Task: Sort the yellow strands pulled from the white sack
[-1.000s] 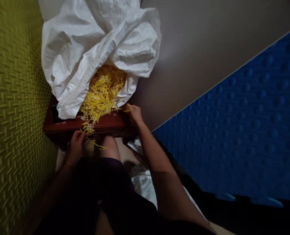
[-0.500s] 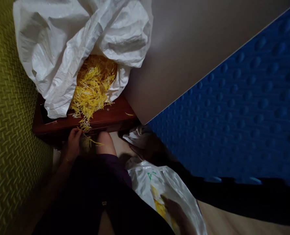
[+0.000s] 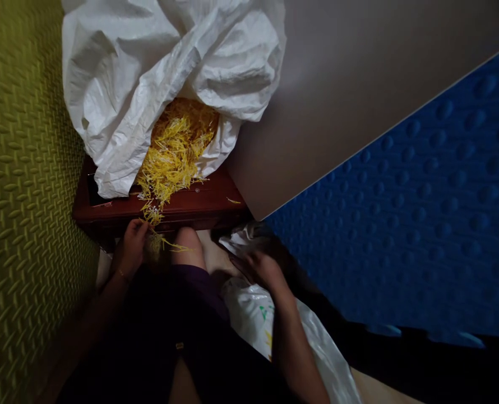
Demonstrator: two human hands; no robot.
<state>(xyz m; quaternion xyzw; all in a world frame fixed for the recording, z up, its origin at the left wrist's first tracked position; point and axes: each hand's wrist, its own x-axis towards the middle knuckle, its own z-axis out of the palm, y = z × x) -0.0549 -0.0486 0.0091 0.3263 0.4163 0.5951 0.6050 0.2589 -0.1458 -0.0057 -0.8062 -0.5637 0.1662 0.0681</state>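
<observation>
The left hand [image 3: 132, 244] is pinching thin yellow strands [image 3: 178, 246] by the front edge of a red-brown table [image 3: 203, 207].
In the head view, a yellow heap [image 3: 176, 151] is spilling from a white sack [image 3: 148, 78] on the table, lying above and to the right of that pinch, its narrow tail pointing down at the fingertips. The held strands are trailing lengthwise to the right, over the knee [image 3: 188, 237]. The left hand is sitting nearer the heap; the right hand [image 3: 266, 272] is hovering well apart, by a plastic bag [image 3: 249, 317], and I can't tell whether its bent fingers are gripping anything.
</observation>
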